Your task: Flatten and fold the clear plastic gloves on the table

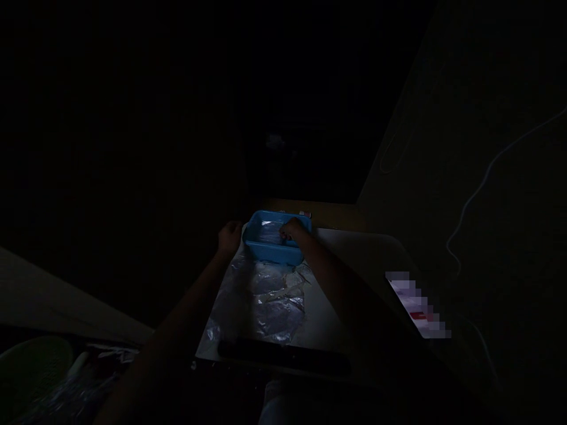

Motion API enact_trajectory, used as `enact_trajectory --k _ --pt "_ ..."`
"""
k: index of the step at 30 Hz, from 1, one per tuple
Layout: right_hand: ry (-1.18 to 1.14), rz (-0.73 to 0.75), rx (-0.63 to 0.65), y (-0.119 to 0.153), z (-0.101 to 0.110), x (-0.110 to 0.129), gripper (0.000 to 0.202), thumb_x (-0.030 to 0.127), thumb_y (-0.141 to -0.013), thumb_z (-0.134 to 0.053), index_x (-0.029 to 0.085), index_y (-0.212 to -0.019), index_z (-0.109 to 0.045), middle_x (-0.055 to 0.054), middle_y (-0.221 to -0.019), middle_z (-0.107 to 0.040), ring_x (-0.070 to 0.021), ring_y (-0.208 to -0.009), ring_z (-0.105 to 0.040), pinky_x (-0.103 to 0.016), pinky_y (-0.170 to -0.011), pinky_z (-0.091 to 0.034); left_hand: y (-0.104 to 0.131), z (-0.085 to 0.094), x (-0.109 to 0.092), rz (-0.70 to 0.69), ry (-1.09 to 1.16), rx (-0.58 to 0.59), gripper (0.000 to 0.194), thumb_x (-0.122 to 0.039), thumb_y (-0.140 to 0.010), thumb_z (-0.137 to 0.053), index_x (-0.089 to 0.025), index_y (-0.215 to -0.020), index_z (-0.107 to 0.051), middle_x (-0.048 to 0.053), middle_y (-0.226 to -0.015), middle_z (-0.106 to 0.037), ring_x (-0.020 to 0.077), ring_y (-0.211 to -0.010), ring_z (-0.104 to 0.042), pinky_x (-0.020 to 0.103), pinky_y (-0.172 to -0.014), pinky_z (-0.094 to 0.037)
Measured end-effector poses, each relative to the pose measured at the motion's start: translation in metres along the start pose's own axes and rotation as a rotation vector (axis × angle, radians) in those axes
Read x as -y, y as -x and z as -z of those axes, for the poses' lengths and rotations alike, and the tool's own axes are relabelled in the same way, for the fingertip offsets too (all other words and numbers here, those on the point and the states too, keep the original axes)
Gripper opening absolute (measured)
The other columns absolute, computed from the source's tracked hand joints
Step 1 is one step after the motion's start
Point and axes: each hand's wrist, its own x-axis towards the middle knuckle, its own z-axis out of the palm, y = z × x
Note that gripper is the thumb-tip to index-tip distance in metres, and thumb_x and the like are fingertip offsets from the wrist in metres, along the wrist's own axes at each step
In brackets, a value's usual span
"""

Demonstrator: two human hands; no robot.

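In the dim head view, a blue basin (274, 254) stands at the far end of a white board (325, 295). Shiny clear plastic (270, 232) lies inside it. My right hand (291, 229) reaches into the basin's right part, fingers closed at the plastic; what they grip is too small and dark to make out. Just left of the basin, by the board's edge, is my left hand (230, 237), its fingers curled and closed. Whether it holds anything is hidden by the dark. More crinkled clear plastic (279, 316) is spread on the board in front of the basin.
A dark bar (283, 356) runs along the board's near edge. To the right is a lit screen (416, 313), partly pixelated. A pale cable (485, 177) hangs on the right wall. At the lower left are a green round object (35, 366) and plastic scraps (75, 392).
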Motion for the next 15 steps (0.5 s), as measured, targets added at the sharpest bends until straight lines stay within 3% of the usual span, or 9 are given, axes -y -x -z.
enact_trajectory --k 5,9,12,15 --pt "0.012 0.058 0.011 0.007 -0.002 -0.002 0.012 0.009 -0.058 -0.063 0.014 -0.048 -0.059 -0.002 -0.03 -0.049 -0.0153 -0.035 -0.051 -0.025 -0.041 -0.04 0.005 -0.002 0.001 -0.003 0.003 0.005 0.024 -0.029 -0.075 -0.046 -0.014 -0.082 -0.063 0.009 -0.088 -0.067 0.0212 -0.086 -0.06 0.03 -0.078 -0.045" --pt "0.008 0.14 -0.029 0.019 0.01 0.002 0.009 0.012 -0.065 -0.059 0.011 -0.057 -0.063 -0.006 -0.037 -0.056 -0.0178 -0.045 -0.058 -0.024 -0.046 -0.043 0.009 0.004 -0.003 0.018 -0.018 -0.013 0.025 -0.03 -0.076 -0.044 -0.014 -0.084 -0.062 0.01 -0.092 -0.066 0.022 -0.089 -0.059 0.032 -0.079 -0.044" --pt "0.006 0.234 -0.107 0.036 0.025 0.008 0.011 0.012 -0.069 -0.054 0.011 -0.066 -0.065 -0.008 -0.055 -0.066 -0.0188 -0.063 -0.064 -0.025 -0.058 -0.046 0.013 0.011 -0.011 -0.009 -0.053 -0.035 0.026 -0.029 -0.077 -0.042 -0.014 -0.086 -0.062 0.011 -0.093 -0.065 0.0225 -0.09 -0.059 0.032 -0.079 -0.044" --pt "-0.018 0.428 -0.236 0.061 0.043 0.006 0.019 0.014 -0.076 -0.048 0.015 -0.081 -0.066 -0.006 -0.086 -0.069 -0.0165 -0.086 -0.062 -0.024 -0.075 -0.044 0.025 0.015 -0.023 -0.113 -0.109 -0.062 0.029 -0.028 -0.078 -0.038 -0.013 -0.089 -0.061 0.013 -0.096 -0.063 0.0232 -0.092 -0.058 0.033 -0.081 -0.043"
